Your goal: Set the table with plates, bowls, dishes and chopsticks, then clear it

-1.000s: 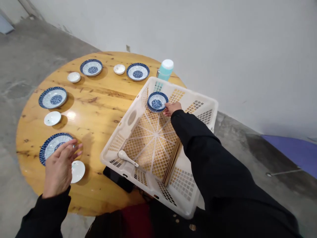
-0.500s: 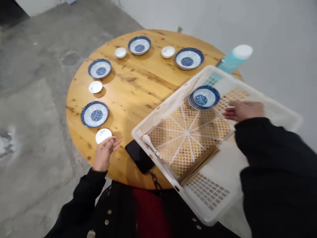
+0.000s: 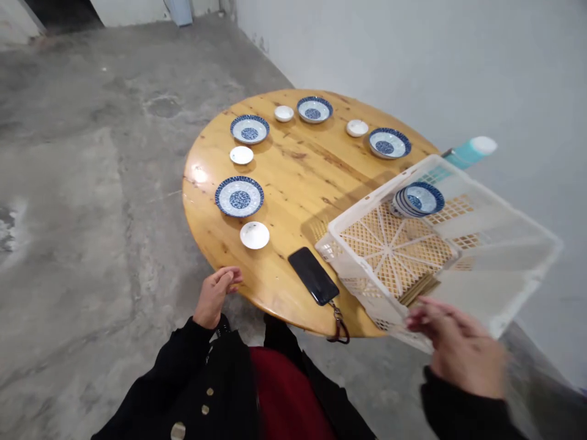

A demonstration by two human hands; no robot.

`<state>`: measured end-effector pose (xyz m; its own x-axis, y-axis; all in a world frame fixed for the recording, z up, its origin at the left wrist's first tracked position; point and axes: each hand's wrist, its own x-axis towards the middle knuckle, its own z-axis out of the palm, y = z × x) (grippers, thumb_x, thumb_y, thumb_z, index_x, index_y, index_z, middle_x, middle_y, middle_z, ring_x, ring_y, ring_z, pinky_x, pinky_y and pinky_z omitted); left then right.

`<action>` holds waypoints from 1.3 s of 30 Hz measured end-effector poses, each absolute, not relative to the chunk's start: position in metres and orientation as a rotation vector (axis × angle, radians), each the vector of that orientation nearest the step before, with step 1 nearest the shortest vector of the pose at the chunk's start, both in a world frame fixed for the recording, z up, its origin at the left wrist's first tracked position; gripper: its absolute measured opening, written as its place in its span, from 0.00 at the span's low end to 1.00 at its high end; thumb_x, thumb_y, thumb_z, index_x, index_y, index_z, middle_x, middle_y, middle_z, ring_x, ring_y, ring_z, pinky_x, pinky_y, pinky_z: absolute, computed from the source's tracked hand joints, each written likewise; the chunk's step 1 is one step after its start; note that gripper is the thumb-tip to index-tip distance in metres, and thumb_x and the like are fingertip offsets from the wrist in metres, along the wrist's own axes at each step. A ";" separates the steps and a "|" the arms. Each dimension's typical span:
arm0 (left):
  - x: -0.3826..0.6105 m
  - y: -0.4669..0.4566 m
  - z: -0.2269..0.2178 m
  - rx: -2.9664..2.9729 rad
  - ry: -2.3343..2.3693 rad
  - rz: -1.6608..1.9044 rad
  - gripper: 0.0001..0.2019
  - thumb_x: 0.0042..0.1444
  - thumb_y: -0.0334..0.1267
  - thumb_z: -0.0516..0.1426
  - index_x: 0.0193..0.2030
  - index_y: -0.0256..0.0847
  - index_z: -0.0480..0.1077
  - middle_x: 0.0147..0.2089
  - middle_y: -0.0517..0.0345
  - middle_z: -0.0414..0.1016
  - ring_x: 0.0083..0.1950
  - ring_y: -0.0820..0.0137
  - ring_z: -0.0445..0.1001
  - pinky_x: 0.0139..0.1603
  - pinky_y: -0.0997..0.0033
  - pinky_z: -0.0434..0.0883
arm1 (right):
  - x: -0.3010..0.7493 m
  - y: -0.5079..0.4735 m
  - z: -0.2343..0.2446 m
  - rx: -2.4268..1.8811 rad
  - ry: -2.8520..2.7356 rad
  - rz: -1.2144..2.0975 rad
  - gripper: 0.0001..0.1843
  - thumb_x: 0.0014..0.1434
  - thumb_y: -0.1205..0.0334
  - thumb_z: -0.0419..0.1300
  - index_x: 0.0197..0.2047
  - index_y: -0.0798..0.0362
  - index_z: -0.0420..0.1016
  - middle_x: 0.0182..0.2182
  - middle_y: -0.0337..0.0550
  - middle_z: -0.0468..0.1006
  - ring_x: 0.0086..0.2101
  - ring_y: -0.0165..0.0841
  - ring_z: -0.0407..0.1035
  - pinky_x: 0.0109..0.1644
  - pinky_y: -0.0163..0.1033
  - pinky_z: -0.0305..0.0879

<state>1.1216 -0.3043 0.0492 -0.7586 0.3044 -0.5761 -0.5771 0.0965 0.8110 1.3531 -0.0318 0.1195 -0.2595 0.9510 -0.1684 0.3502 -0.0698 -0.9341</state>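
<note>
Table [image 3: 293,201] round, glossy wood | floor [image 3: 92,275] grey | left fingers [image 3: 227,277] curled together | right fingers [image 3: 435,316] blurred, grip unclear

Plain room with concrete floor [image 3: 87,201]

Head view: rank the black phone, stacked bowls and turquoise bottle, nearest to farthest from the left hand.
1. Black phone: on the table, right of the left hand.
2. Stacked bowls: inside the basket.
3. Turquoise bottle: beyond the basket.

Shallow white plates [image 3: 239,197] with blue patterned rims and centres; white saucers [image 3: 255,236]; blue-and-white stacked bowls [image 3: 422,198]; white latticed basket [image 3: 499,211]; honey-yellow table [image 3: 284,189], brown-knotted; black phone [image 3: 313,275]; turquoise bottle [image 3: 463,156]
</note>
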 end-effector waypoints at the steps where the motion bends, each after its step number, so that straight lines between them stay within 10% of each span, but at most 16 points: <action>1: 1.121 -0.329 0.046 -0.296 1.733 1.735 0.20 0.47 0.50 0.63 0.41 0.36 0.76 0.45 0.45 0.79 0.45 0.64 0.78 0.40 0.71 0.71 | 1.348 -0.060 0.103 -1.441 -1.631 1.455 0.12 0.41 0.48 0.68 0.31 0.40 0.77 0.25 0.43 0.73 0.22 0.36 0.69 0.28 0.49 0.72; 12: 1.123 -0.539 0.020 -0.600 1.763 1.763 0.27 0.40 0.54 0.66 0.41 0.35 0.75 0.49 0.41 0.78 0.49 0.59 0.78 0.43 0.68 0.72 | 1.235 -0.318 0.022 -1.218 -1.739 2.482 0.26 0.37 0.40 0.68 0.29 0.53 0.74 0.19 0.38 0.75 0.17 0.28 0.69 0.20 0.32 0.60; 39: 0.815 -0.558 0.039 -0.647 1.866 1.682 0.34 0.37 0.60 0.67 0.46 0.35 0.74 0.52 0.40 0.77 0.53 0.56 0.76 0.48 0.64 0.72 | 0.848 -0.336 -0.010 -1.037 -1.905 2.651 0.09 0.47 0.61 0.56 0.33 0.55 0.70 0.20 0.33 0.72 0.19 0.24 0.67 0.22 0.30 0.60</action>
<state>0.8150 -0.5575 0.0394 -0.7389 0.0049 -0.6738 -0.6697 0.1055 0.7351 0.8485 -0.3362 -0.0105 -0.7804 0.1137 -0.6149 0.5465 -0.3538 -0.7590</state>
